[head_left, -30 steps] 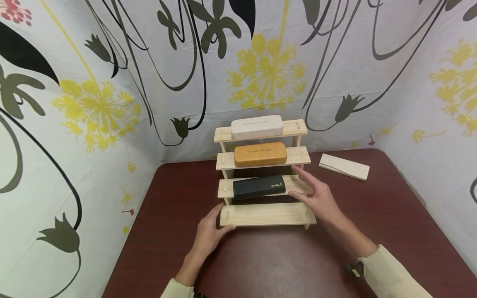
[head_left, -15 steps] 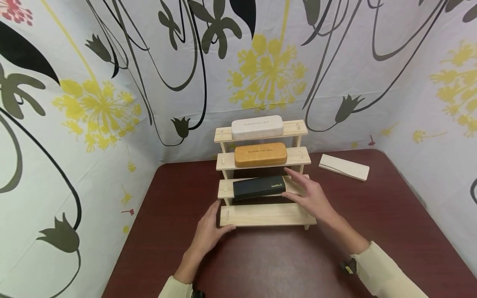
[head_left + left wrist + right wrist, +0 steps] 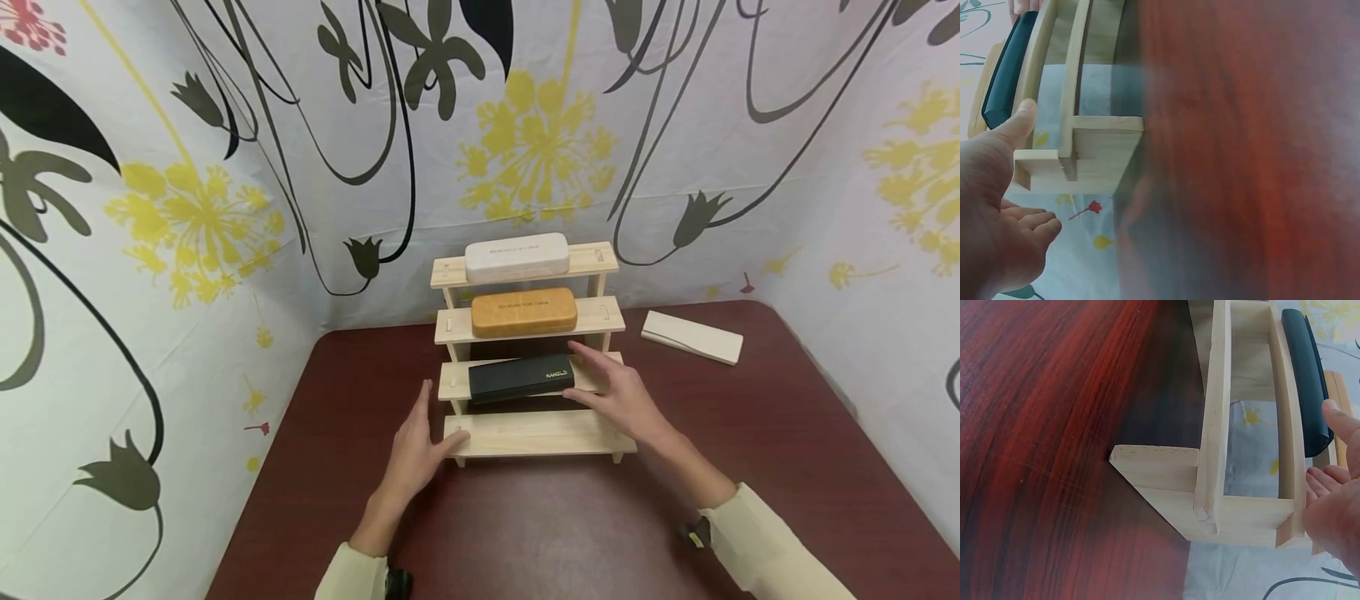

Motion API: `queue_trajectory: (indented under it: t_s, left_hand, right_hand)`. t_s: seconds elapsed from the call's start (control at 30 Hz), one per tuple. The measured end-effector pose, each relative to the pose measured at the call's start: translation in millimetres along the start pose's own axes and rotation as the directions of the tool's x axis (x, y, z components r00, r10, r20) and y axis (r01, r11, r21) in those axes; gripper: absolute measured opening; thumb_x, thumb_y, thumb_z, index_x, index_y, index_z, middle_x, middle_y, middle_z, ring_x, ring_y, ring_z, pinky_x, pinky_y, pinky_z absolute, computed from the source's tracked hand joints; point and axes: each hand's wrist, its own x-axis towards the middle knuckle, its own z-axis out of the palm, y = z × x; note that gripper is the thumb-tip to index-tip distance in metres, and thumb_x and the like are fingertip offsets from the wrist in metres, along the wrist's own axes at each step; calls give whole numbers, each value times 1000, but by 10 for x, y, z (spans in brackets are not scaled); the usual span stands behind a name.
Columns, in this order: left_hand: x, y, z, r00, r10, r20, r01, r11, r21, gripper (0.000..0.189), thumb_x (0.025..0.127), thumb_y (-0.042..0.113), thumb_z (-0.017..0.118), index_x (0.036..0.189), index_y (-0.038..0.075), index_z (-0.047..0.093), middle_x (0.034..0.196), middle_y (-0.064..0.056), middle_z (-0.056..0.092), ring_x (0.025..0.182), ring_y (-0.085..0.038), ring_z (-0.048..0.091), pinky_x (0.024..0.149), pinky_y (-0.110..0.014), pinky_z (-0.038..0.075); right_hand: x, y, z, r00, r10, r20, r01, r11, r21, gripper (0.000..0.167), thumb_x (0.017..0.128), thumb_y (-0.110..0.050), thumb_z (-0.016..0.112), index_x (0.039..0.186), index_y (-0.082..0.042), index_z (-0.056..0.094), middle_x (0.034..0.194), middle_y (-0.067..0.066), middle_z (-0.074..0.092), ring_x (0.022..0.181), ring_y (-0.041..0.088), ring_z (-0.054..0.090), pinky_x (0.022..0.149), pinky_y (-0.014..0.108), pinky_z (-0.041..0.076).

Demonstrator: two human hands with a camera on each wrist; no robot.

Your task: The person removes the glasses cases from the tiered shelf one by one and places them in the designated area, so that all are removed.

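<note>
A black glasses case [image 3: 517, 379] with small gold lettering lies slightly askew on the second shelf up of a pale wooden step rack [image 3: 540, 435]. My right hand [image 3: 628, 406] is at the case's right end, thumb at its front corner and index finger behind it, fingers fairly straight. In the right wrist view, the thumb overlaps the case's end [image 3: 1307, 394]. Beside the rack's left end is my left hand [image 3: 412, 454], fingers extended and thumb over the lowest shelf's corner. An orange case [image 3: 525, 313] and a white case [image 3: 517, 257] lie on the upper two shelves.
A flat cream-white oblong piece [image 3: 692, 336] lies on the dark red table [image 3: 555, 525], right of the rack. Behind and on both sides hangs white cloth [image 3: 300, 208] printed with flowers and stems.
My right hand has moved left, to the end of the black case. My left hand has lifted and shifted slightly, its thumb now over the lowest shelf. Cases and rack stay put.
</note>
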Motion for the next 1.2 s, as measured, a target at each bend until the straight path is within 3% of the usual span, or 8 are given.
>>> queue_trajectory:
  t_s: [0.17, 0.4, 0.5, 0.63, 0.73, 0.87, 1.2]
  left_hand:
    - [93, 64, -28, 999, 26, -43, -26, 1000, -11, 111, 90, 42, 87, 172, 12, 18, 172, -14, 31, 154, -35, 37, 120, -57, 36]
    - [210, 109, -29, 997, 64, -45, -65, 998, -12, 104, 91, 35, 88, 171, 13, 24, 169, -13, 37, 151, -33, 41, 118, -56, 40]
    - [239, 127, -38, 996, 76, -43, -77, 997, -21, 101, 92, 35, 87, 170, 11, 27, 166, -15, 41, 150, -34, 42, 117, -55, 41]
    - [268, 142, -34, 996, 80, -39, -81, 996, -23, 100, 93, 36, 85, 170, 10, 27, 165, -17, 42, 150, -34, 43, 117, -54, 41]
    - [293, 147, -25, 997, 73, -38, -74, 997, -22, 99, 94, 36, 84, 169, 9, 27, 165, -18, 41, 149, -35, 43, 118, -54, 41]
    - [333, 150, -19, 997, 63, -35, -64, 998, -16, 98, 95, 37, 83, 170, 10, 27, 165, -18, 41, 149, -35, 43, 118, -54, 41]
    - [408, 180, 7, 998, 59, -35, -59, 998, -2, 94, 97, 30, 82, 169, 6, 27, 161, -21, 46, 146, -35, 47, 115, -52, 44]
  right_hand:
    - [4, -6, 5, 1000, -6, 4, 6, 1000, -23, 77, 86, -14, 92, 153, -2, 56, 145, 20, 64, 137, 40, 57, 110, 58, 46]
    - [16, -1, 5, 1000, -25, 11, 25, 999, -45, 71, 88, -10, 89, 152, -1, 57, 144, 20, 64, 133, 41, 60, 106, 57, 50]
    - [22, 6, 6, 999, -31, 14, 32, 998, -53, 70, 89, -10, 88, 152, -2, 57, 143, 20, 65, 129, 40, 63, 101, 54, 55]
    - [24, 5, 1, 999, -28, 26, 29, 998, -57, 71, 90, -9, 87, 154, -4, 56, 145, 19, 63, 116, 35, 69, 80, 45, 59]
    - [30, 2, -1, 999, -32, 31, 34, 998, -61, 72, 89, -8, 87, 154, -4, 56, 148, 18, 61, 121, 35, 68, 86, 47, 59]
    - [47, 0, 12, 998, -65, 24, 67, 995, -79, 71, 87, -6, 88, 151, -1, 58, 146, 18, 62, 133, 40, 60, 107, 56, 50]
    - [57, -12, 14, 996, -82, 38, 85, 992, -88, 70, 86, -8, 90, 148, 1, 60, 144, 19, 64, 132, 41, 61, 108, 58, 48]
